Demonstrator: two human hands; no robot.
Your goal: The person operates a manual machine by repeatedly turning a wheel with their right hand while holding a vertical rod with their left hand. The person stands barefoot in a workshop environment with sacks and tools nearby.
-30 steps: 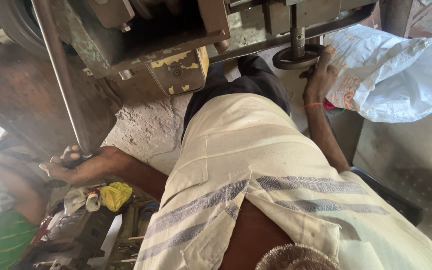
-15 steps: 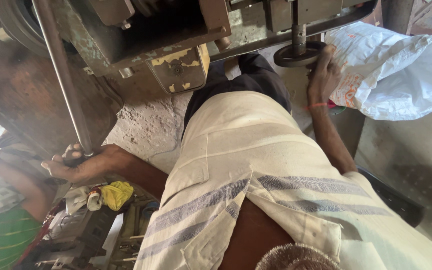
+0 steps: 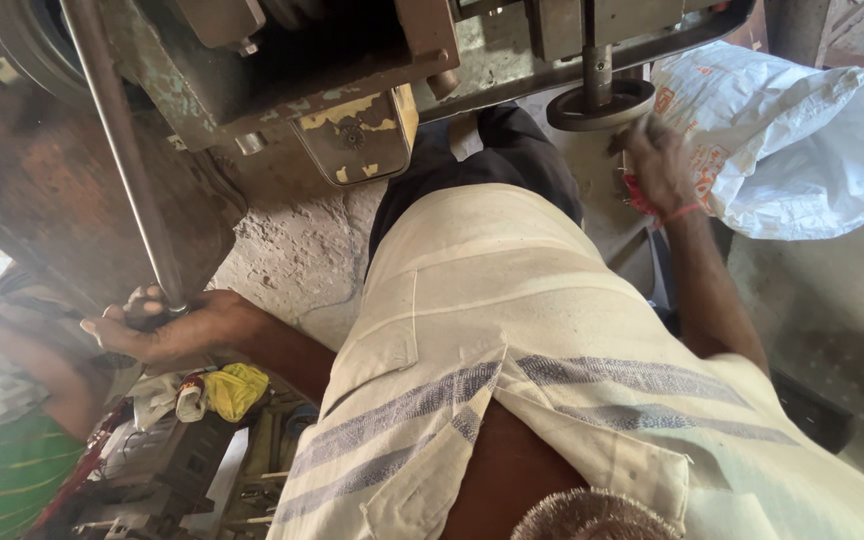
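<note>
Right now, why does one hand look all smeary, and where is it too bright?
Head view: the right hand by the round handwheel is streaked with motion blur; the left hand on the metal lever looks sharper; the white sack glares in strong light; the machine's underside sits in deep shadow.

A big white woven sack (image 3: 802, 150) lies slumped at the upper right, crumpled and folded over on itself, with orange-red printing on the face turned toward the machine. It sits just beside the person's right hand (image 3: 657, 165). Down at the lower left, among the clutter, there is a small whitish roll with a red patch (image 3: 190, 395), possibly a labelled wrapper; it is too blurred to tell.
</note>
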